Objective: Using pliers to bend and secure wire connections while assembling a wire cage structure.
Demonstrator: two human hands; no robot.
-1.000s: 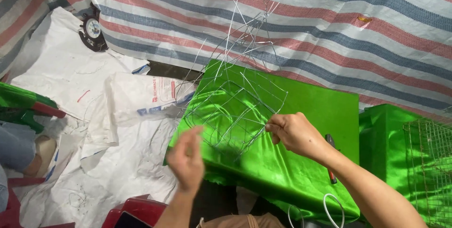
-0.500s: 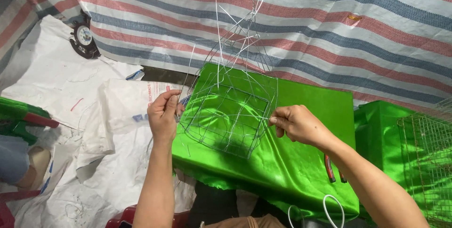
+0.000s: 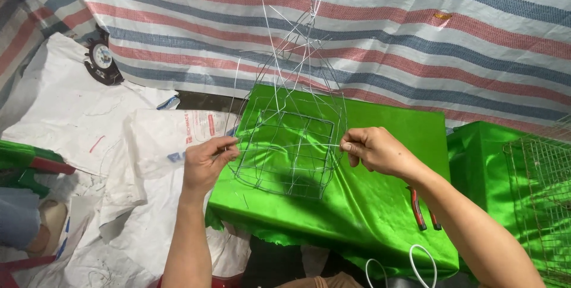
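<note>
In the head view, a low table draped in shiny green cloth (image 3: 369,205) filled the middle of the scene. Behind it hung a tarp (image 3: 416,32) striped in red, blue and white, which served as the back wall. To the left of the table, white woven sacks (image 3: 71,121) lay spread over the floor, and a small round clock (image 3: 102,57) rested where the sacks met the tarp.

Both hands held a wire cage (image 3: 288,145) above the table's left half, near its back edge. The left hand (image 3: 205,163) had its fingers pinched together on the cage's left side. The right hand (image 3: 372,150) was closed on a wire at the cage's right side, thumb and forefinger pressed together on it. The cage was a square grid of thin wire, tilted toward the camera, and long loose wire ends rose from it and were bunched together at a twisted point in front of the tarp.

Red-handled pliers (image 3: 421,209) lay on the cloth toward the table's right edge, just under the right forearm. A loop of white cord (image 3: 410,261) showed at the table's front edge. A second surface in the same green cloth stood just beyond the right edge, and a wire mesh panel (image 3: 544,199) lay on it. A green and red object, partly cut off, sat at the far left.
</note>
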